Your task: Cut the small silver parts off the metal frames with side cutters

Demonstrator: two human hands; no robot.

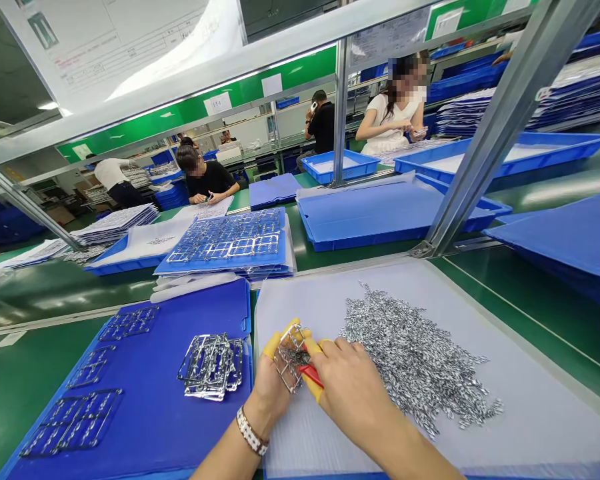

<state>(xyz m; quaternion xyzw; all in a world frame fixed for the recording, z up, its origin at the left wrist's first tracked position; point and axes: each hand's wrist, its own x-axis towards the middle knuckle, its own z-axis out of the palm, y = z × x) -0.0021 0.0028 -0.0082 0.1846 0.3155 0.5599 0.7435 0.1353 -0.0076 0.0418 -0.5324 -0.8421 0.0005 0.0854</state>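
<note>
In the head view, the left hand (270, 381) pinches a small metal frame (282, 352), and the right hand (349, 381) is clasped around a red-handled tool (312, 375) at its near side. Right of this grip spreads a heap of loose metal pieces (413, 357); left of it lies a frame stack (213, 367).

Bright light, white glare on hanging sheet (130, 50), edges stretched.

Green worktop (5, 427), glossy, pale reflection (550, 195) at right. Metal upright (341, 107), narrow, at centre; metal post (520, 107), broad, slanted, at right; pale crossbeam (280, 41) above. Green strip panel (305, 70), bearing white paper labels (217, 103). Large printed sheet (115, 40), upper left, bright glare (195, 53) across it. Dark ceiling (0, 60), far left; one small lit lamp (48, 105).
</note>
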